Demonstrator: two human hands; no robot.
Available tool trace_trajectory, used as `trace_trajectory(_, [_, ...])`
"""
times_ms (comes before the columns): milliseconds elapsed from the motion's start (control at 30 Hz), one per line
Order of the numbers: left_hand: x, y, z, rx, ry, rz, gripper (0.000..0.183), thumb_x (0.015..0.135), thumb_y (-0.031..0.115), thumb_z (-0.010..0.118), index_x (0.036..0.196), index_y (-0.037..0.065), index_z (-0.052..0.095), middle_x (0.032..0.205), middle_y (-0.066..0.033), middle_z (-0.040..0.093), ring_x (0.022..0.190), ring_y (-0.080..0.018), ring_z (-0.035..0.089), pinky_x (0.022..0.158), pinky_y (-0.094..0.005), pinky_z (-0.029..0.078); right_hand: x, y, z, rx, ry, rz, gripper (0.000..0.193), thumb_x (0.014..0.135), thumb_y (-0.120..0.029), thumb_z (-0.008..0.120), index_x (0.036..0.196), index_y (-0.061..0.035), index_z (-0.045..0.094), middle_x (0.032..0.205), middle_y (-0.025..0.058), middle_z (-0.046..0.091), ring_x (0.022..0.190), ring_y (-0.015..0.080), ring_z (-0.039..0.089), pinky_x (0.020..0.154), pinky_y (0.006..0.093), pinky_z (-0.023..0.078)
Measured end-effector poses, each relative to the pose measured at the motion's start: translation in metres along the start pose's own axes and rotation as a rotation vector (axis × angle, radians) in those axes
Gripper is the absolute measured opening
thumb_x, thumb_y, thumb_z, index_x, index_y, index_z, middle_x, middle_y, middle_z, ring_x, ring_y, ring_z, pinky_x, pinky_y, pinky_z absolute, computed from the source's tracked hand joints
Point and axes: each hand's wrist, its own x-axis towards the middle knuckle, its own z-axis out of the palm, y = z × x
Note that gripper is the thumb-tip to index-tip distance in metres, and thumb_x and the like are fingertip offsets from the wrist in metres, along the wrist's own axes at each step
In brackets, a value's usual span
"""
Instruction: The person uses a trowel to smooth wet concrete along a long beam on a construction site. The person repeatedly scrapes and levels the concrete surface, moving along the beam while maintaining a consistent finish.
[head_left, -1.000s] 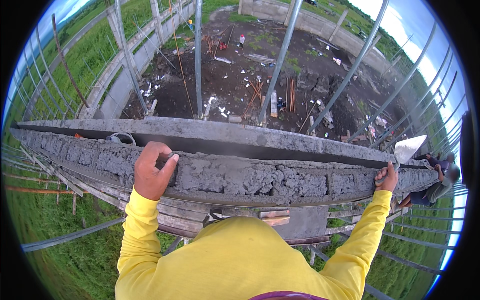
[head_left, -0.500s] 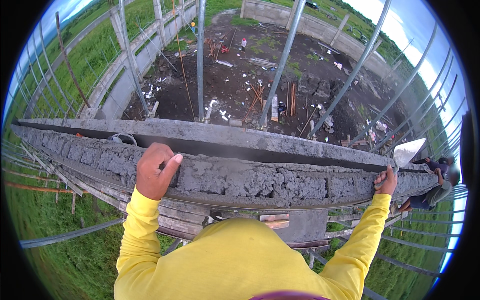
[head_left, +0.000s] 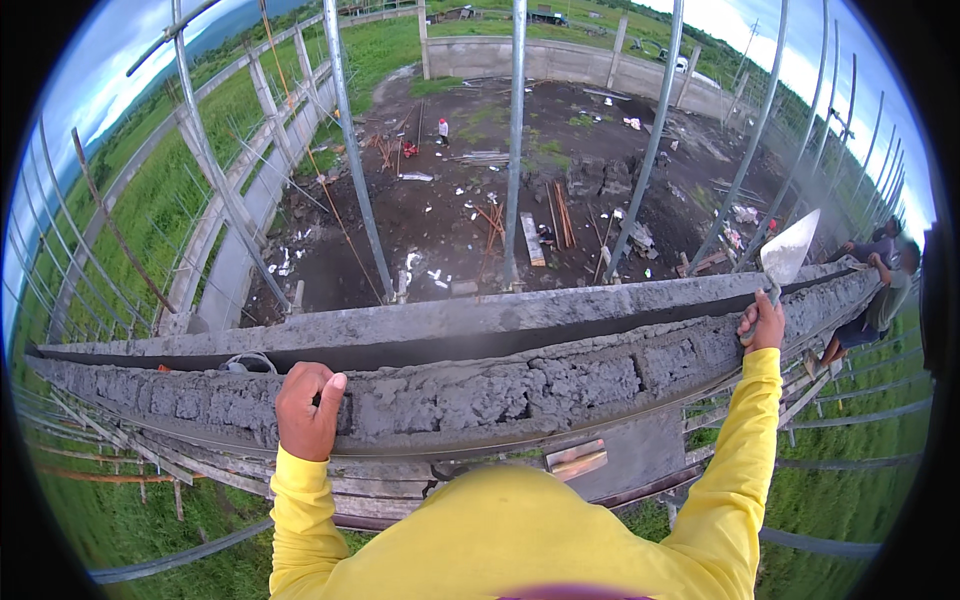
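The view has tipped since the last picture, so the long wall sits lower on the left and more sky and grass show at the top. The right hand [head_left: 764, 322] has gone up a bit, and the trowel [head_left: 790, 248] now points up more.

The right hand is wrapped tight around the trowel's handle. The fingers fold over it, and the flat, pale blade sticks up above the hand, over the right part of the wall. The left hand [head_left: 308, 408] is by the near edge of the wall, well apart from the trowel. Its fingers are curled in, and its thumb pokes up beside them. I cannot tell if it pinches anything, or if it leans on the wall.

Lumpy, wet grey mortar [head_left: 480, 395] lies along the top of the near wall, between the two hands. Behind it is a dark gap, then a long grey concrete ledge [head_left: 420, 325]. A loop of wire [head_left: 250, 363] sits in the gap, near the left hand. Brown wood pieces [head_left: 577, 459] lie below the wall, next to a flat grey board [head_left: 645, 455]. Two people [head_left: 885, 290] are at the far right end of the wall.
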Motion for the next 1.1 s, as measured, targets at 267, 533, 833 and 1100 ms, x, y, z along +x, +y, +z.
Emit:
trace_trajectory(267, [-0.001,0.001,0.006,-0.028,0.051,0.005,0.019,0.086,0.004,0.074,0.079,0.001,0.056,0.084,-0.0129,0.061,0.077,-0.0271,0.058,0.074,-0.0351,0.047,-0.004,-0.003,0.001,0.013,-0.026,0.012,0.020,0.096,-0.023,0.067,0.095,-0.0113,0.050,0.062,0.0020,0.048,0.042,0.0147,0.047,0.038,0.0295,0.041])
trace_trajectory(533, [-0.001,0.000,0.006,-0.027,0.046,0.029,0.018,0.086,0.003,0.073,0.080,0.001,0.056,0.084,-0.0129,0.061,0.077,-0.0273,0.059,0.074,-0.0353,0.047,-0.005,-0.006,0.005,-0.051,-0.032,-0.032,0.021,0.095,-0.021,0.068,0.097,-0.0086,0.052,0.059,0.0024,0.047,0.042,0.0145,0.047,0.038,0.0295,0.041])
trace_trajectory(833, [0.000,0.001,0.005,-0.029,0.034,-0.008,0.018,0.088,0.004,0.072,0.081,0.002,0.055,0.085,-0.0100,0.060,0.080,-0.0214,0.057,0.077,-0.0323,0.046,0.002,0.001,0.008,-0.010,0.034,-0.174,0.021,0.094,-0.020,0.071,0.090,-0.0078,0.054,0.061,0.0021,0.048,0.047,0.0135,0.047,0.042,0.0274,0.041])
trace_trajectory(1100, [0.001,0.002,0.005,-0.048,0.064,0.003,0.018,0.086,0.002,0.072,0.080,0.001,0.056,0.083,-0.0119,0.060,0.076,-0.0249,0.058,0.073,-0.0338,0.046,-0.011,-0.005,0.014,0.029,0.038,-0.191,0.023,0.098,-0.023,0.068,0.088,-0.0076,0.053,0.062,0.0018,0.048,0.049,0.0133,0.048,0.045,0.0275,0.042])
